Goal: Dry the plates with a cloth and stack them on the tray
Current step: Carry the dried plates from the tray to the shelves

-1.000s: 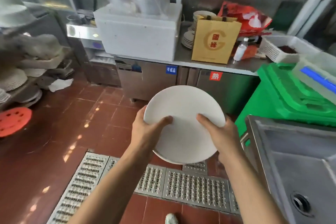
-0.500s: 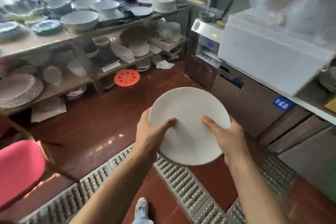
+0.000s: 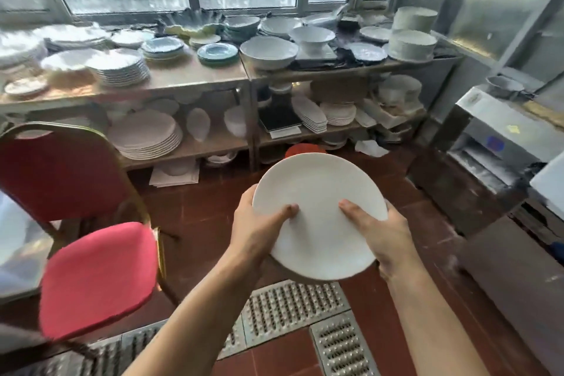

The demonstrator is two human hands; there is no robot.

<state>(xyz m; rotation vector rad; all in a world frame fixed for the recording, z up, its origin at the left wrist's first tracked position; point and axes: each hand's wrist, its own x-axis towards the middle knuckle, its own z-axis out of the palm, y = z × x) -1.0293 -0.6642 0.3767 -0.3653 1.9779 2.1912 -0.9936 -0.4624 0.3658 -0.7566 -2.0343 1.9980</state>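
plate (image 3: 320, 217): white, round, held mid-air over the red tile floor (image 3: 198, 210), tilted with its top face toward the camera, just past the near drain grate (image 3: 290, 308).
left hand (image 3: 259, 229): grips the plate's left edge; thumb lies across the top face, the other fingers are hidden behind the plate.
right hand (image 3: 384, 238): grips the right edge the same way, thumb on top, the rest wrapped under and out of sight.
fingers: closed around the rim on both sides, nothing else in either hand.
cloth: none visible, so I judge drying is either done or not started; can't tell which.
tray: can't pick one out. Far shelves (image 3: 189, 82) are packed with stacked plates and bowls; something pale sits at the far left edge behind the red chair (image 3: 91, 268), unclear what.
risk 1: if the plate is wet, thumb-on-top grip could slip; hard tile below means a break.
risk 2: chair sits just left of the arms; swinging the plate left could clip its back.
risk 3: crowded shelves, so setting down carelessly could knock a neighbouring stack.
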